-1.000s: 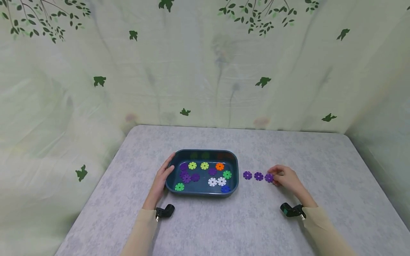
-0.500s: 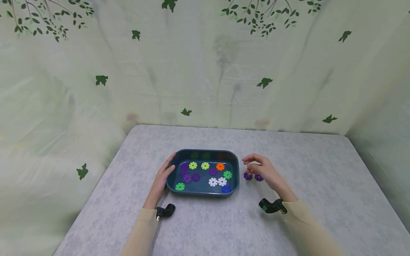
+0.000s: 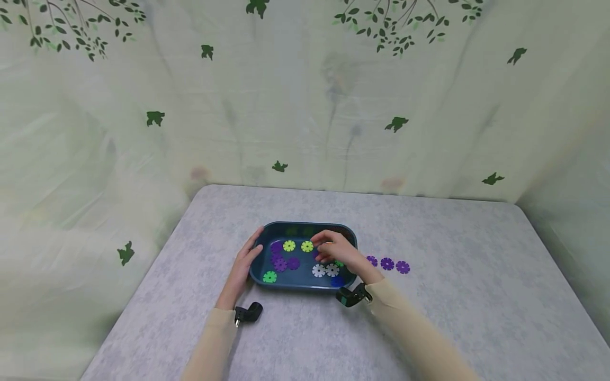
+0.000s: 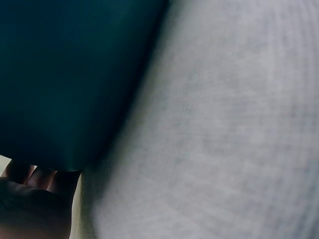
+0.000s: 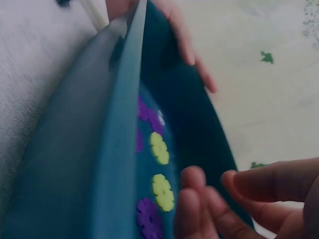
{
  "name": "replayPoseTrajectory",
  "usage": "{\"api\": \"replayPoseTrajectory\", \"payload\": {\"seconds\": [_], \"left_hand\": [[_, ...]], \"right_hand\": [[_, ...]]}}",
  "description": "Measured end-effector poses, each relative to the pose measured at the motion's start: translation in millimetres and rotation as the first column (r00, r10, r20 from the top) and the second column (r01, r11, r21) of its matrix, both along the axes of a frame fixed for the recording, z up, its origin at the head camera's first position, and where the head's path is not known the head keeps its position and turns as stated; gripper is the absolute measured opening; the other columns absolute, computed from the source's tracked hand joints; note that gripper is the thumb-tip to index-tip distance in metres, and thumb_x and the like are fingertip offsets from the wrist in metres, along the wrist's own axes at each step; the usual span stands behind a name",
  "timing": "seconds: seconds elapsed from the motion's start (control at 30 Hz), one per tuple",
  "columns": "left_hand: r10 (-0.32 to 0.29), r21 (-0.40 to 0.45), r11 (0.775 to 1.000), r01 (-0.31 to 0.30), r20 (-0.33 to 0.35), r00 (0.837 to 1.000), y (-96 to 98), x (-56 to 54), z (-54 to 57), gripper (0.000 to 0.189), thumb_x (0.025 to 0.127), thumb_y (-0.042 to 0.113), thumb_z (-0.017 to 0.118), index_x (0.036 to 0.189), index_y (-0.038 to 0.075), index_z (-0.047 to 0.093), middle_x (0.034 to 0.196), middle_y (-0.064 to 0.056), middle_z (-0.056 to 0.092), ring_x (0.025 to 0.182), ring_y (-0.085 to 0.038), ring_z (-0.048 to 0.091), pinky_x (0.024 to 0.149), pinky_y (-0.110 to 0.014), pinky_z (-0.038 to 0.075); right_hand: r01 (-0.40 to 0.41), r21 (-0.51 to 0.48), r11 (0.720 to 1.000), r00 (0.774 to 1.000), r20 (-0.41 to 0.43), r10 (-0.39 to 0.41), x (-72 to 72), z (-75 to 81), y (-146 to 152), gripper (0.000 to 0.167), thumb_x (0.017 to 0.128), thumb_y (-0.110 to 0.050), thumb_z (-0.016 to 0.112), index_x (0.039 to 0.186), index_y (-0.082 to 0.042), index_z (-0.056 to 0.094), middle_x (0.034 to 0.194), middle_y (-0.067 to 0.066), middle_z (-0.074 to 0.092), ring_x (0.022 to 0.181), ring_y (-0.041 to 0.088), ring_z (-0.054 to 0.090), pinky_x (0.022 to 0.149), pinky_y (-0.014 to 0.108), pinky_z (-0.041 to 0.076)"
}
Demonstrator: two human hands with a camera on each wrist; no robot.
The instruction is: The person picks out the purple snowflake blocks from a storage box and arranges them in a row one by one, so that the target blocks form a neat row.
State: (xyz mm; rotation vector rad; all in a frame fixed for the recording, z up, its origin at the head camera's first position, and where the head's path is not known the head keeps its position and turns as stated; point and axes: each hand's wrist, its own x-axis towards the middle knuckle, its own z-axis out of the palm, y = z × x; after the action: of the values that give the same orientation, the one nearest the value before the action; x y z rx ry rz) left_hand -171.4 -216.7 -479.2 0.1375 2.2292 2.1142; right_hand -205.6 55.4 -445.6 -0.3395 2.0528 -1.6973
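A dark teal tray (image 3: 295,286) stands on the table, with flower-shaped plastic discs lying inside it. My left hand (image 3: 242,264) grips the tray's left side, thumb over the rim and fingers along the outer wall. Over the tray's right half hovers my right hand (image 3: 337,250), fingers loosely bent and holding nothing. Nearest its fingertips is a yellow disc (image 3: 307,246); in the right wrist view that hand (image 5: 269,194) is beside a purple disc (image 5: 149,218). It partly covers a green disc (image 3: 339,263) and hides the orange one almost wholly.
Purple discs (image 3: 387,263) form a short row on the table right of the tray. More purple discs (image 3: 280,264), two white discs (image 3: 319,270), a blue disc (image 3: 337,281) and another green disc (image 3: 269,277) lie in the tray. A leaf-printed curtain (image 3: 305,106) hangs behind.
My right hand let go of a purple disc at the row's right end, then moved left across the row and over the tray. The left hand stayed on the tray.
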Motion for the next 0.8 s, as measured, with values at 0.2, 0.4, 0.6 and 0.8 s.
{"api": "replayPoseTrajectory", "payload": {"seconds": [0.2, 0.4, 0.6, 0.8], "left_hand": [[-0.006, -0.022, 1.000, 0.006, -0.002, 1.000, 2.1, 2.1, 4.8, 0.049, 0.104, 0.016, 0.041, 0.152, 0.014, 0.029, 0.156, -0.004, 0.023, 0.143, -0.020, 0.013, 0.114, -0.049, 0.009], [0.015, -0.023, 1.000, -0.016, -0.008, 1.000, -2.1, -5.5, -11.8, 0.049, 0.104, 0.020, 0.043, 0.151, 0.019, 0.032, 0.155, 0.000, 0.025, 0.143, -0.017, 0.014, 0.114, -0.048, 0.008], [0.021, -0.033, 0.999, -0.022, -0.027, 0.999, -2.7, -5.6, -16.3, 0.048, 0.103, 0.024, 0.043, 0.150, 0.022, 0.034, 0.154, 0.004, 0.027, 0.142, -0.014, 0.015, 0.114, -0.046, 0.009], [0.002, -0.016, 1.000, -0.002, -0.009, 1.000, 2.2, 3.3, 3.9, 0.049, 0.104, 0.017, 0.042, 0.151, 0.016, 0.031, 0.156, -0.001, 0.025, 0.143, -0.017, 0.014, 0.114, -0.046, 0.008]], "right_hand": [[0.042, 0.087, 0.995, 0.995, 0.086, -0.050, -5.2, -7.5, -12, 0.028, 0.096, -0.001, 0.046, 0.121, 0.009, 0.054, 0.108, 0.024, 0.058, 0.077, 0.027, 0.066, 0.068, 0.036, 0.056], [0.054, 0.120, 0.991, 0.992, 0.111, -0.067, -6.4, -13.6, -16, 0.025, 0.095, 0.001, 0.045, 0.116, 0.011, 0.055, 0.101, 0.022, 0.059, 0.071, 0.023, 0.064, 0.066, 0.034, 0.056], [0.051, 0.142, 0.989, 0.993, 0.101, -0.066, -3.4, -11.2, -18, 0.023, 0.092, 0.007, 0.047, 0.112, 0.013, 0.056, 0.095, 0.022, 0.060, 0.069, 0.024, 0.063, 0.067, 0.035, 0.056], [0.080, 0.213, 0.974, 0.995, 0.042, -0.091, -4.1, -16.4, -20, 0.014, 0.089, 0.009, 0.053, 0.102, 0.007, 0.060, 0.079, 0.012, 0.060, 0.058, 0.015, 0.059, 0.056, 0.026, 0.053]]}}
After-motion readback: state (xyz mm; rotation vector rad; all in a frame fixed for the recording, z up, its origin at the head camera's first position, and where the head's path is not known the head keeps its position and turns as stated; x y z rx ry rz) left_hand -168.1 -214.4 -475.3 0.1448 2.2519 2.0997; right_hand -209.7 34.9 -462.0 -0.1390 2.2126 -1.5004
